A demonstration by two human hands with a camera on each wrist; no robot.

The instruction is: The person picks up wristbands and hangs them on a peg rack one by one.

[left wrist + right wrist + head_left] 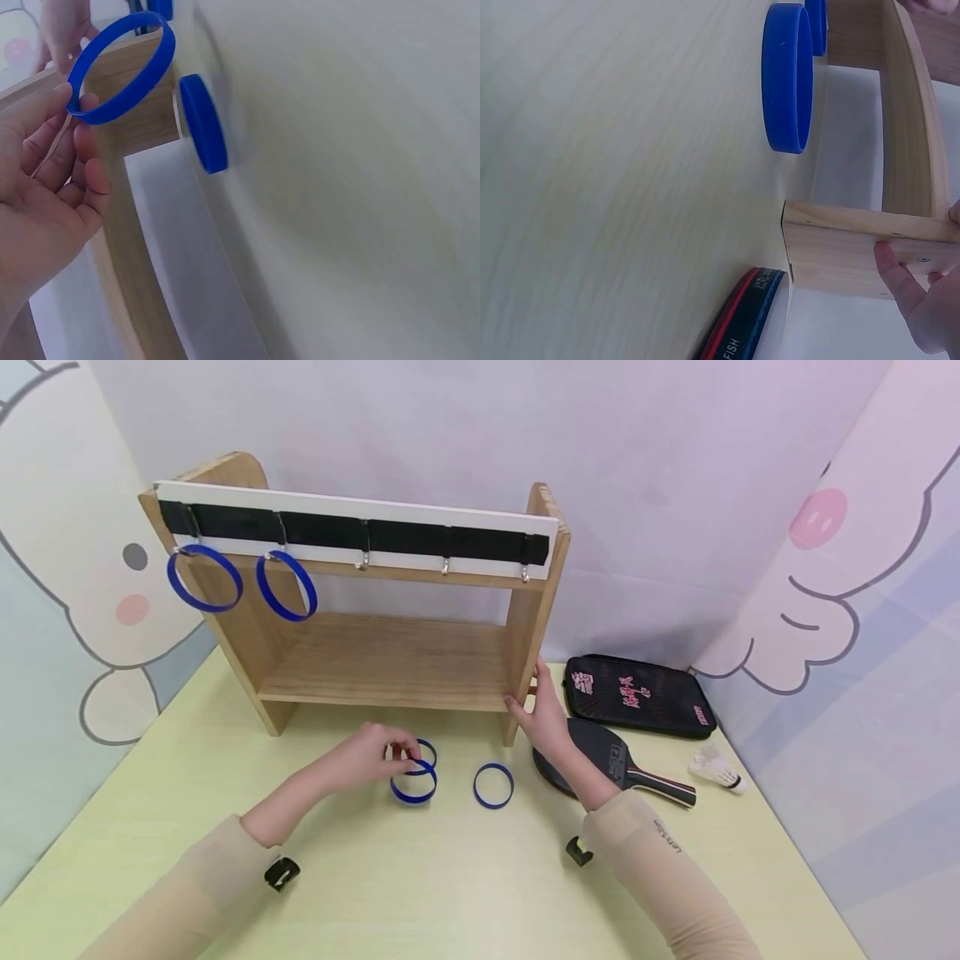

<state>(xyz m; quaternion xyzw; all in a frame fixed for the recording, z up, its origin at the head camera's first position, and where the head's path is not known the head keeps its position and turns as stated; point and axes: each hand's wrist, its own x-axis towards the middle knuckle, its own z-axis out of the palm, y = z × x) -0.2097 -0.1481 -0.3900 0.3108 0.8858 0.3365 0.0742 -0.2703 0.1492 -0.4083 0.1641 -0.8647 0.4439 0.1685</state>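
My left hand [372, 757] pinches a blue ring [124, 111] between thumb and fingertips, holding it tilted above the table. Close behind it on the table lies a second blue ring [202, 124]. A third blue ring [492, 806] lies flat to the right. With the thumb on the inner side and fingers along the outer side, my right hand [547, 718] grips the right side panel of a wooden shelf [390, 656]. Two more blue rings [225, 607] hang from the left hooks of the white-and-black strip [330, 531] on the shelf's top.
Right of the shelf, a black table tennis bat [600, 752] lies partly behind my right forearm. Behind the bat is a black zip case [637, 693], and a shuttlecock [716, 767] lies near the table's right edge. Curtain-like walls stand at the back and sides.
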